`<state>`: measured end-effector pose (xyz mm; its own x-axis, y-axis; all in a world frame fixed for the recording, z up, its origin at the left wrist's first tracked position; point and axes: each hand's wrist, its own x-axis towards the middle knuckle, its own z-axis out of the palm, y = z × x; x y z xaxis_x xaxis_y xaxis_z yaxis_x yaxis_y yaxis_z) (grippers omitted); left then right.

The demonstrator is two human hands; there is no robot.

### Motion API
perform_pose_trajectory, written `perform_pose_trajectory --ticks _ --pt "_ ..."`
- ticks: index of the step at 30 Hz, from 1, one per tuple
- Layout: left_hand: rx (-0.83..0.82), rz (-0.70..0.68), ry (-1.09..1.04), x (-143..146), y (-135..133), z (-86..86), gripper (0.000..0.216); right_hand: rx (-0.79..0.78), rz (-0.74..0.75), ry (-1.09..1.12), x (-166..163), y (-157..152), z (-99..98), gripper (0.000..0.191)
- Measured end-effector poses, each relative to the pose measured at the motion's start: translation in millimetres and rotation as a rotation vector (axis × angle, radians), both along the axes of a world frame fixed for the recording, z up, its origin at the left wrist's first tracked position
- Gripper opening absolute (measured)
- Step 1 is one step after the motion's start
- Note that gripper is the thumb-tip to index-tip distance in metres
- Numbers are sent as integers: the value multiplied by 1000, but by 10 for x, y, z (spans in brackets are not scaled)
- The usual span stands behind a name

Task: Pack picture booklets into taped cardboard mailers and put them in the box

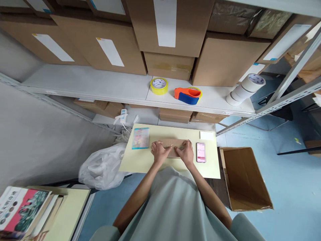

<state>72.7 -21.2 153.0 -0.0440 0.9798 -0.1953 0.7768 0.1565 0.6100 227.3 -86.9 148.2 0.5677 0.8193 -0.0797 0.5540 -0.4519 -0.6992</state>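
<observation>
A small flat brown cardboard box [173, 143] lies on the pale yellow table, with a strip of clear tape glinting near its middle. My left hand [159, 152] is closed around its left end, the thumb pressing inward on the top face. At the other end, my right hand [185, 153] grips it the same way, and the two thumbs point at each other across a short gap. Parts of the fingers are hidden. A phone [201, 152] with a lit screen lies right of my right hand. Left of my left hand is a printed blue-and-pink booklet [140, 138].
The table [140, 164] stands against a shelf [112, 83] carrying a yellow tape roll [159, 86], an orange-and-blue tape dispenser [187, 96] and white rolls [242, 90]. An open carton [247, 180] sits on the floor at right. White plastic bags [105, 165] bulge at left.
</observation>
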Motion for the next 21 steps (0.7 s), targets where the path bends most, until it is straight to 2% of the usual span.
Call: perform_pose_trajectory --ticks 5,11,13,16,21 --pt "-67 52 -86 -87 152 -127 58 47 11 84 47 0 -61 38" --pt "-208 140 -536 -426 385 -282 36 264 95 350 304 -91 -221 31" --pt "-227 132 -581 -535 413 -285 35 276 85 485 387 -149 -264 40" --pt "-245 126 -672 -648 407 -264 38 254 31 616 423 -253 -298 64" --pt "-183 155 -773 -639 286 -238 41 245 14 582 310 -368 -265 83"
